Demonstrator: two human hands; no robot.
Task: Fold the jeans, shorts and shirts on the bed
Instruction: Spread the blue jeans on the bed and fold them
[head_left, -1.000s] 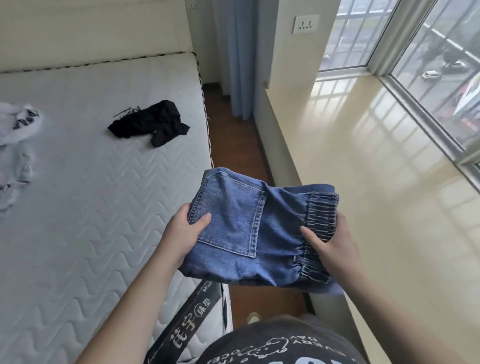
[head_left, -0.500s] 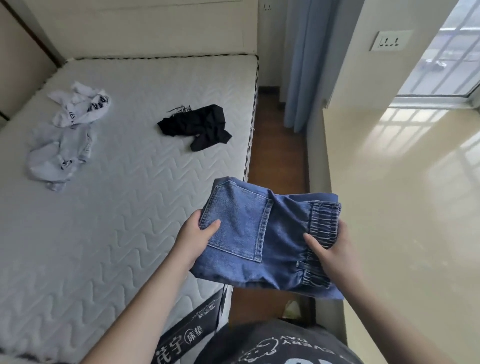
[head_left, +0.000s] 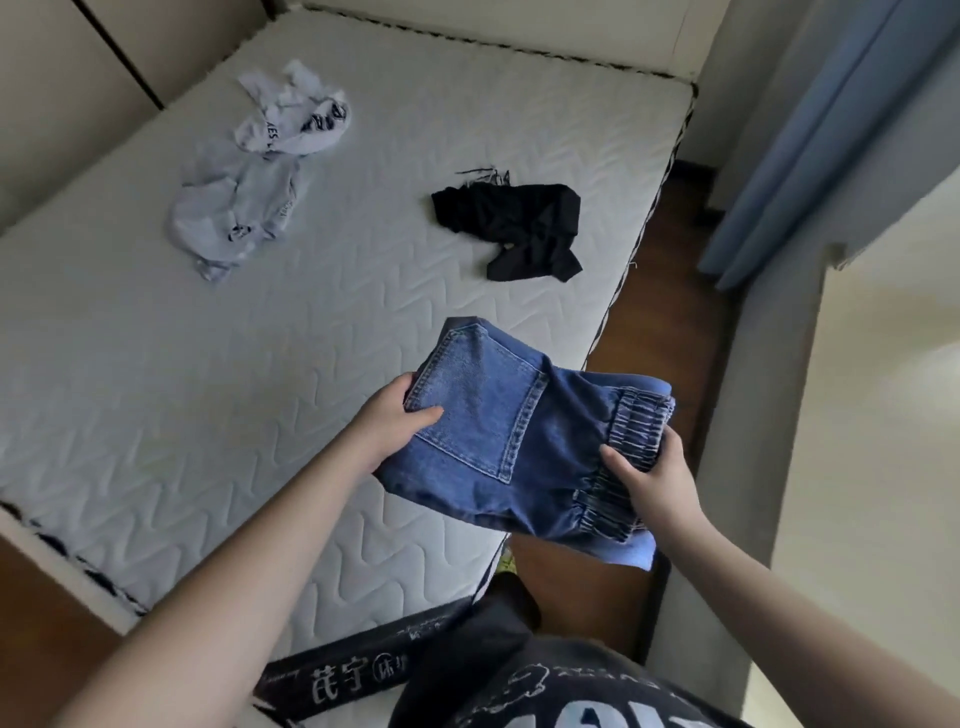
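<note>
A bare white quilted mattress on the bed (head_left: 218, 395) fills most of the view, its right edge running along a strip of brown wooden floor (head_left: 670, 332), with a blue curtain (head_left: 831, 135) hanging beyond that floor at the far right. Near the bed's far left corner lies a crumpled pale grey and white shirt (head_left: 254, 176) with dark lettering, spread loosely in a heap. Toward the far right edge of the bed, well apart from that heap, lies a crumpled black garment (head_left: 514, 228); whether it is shorts or a shirt cannot be told. Folded blue jeans (head_left: 514, 441) are held in the air over the bed's near right edge, part of the bundle above the mattress and part above the floor, with a back pocket facing up and the gathered elastic waistband turned to the right. The left hand (head_left: 395, 426) grasps the bundle's left side, thumb lying on top across the pocket's lower corner and fingers hidden beneath the denim. The right hand (head_left: 654, 478) grasps the right side at the waistband, thumb pressed on top of the elastic and fingers curled under it. The jeans span the gap between the two hands. At the bottom edge, the person's dark printed T-shirt (head_left: 561, 691) shows.
</note>
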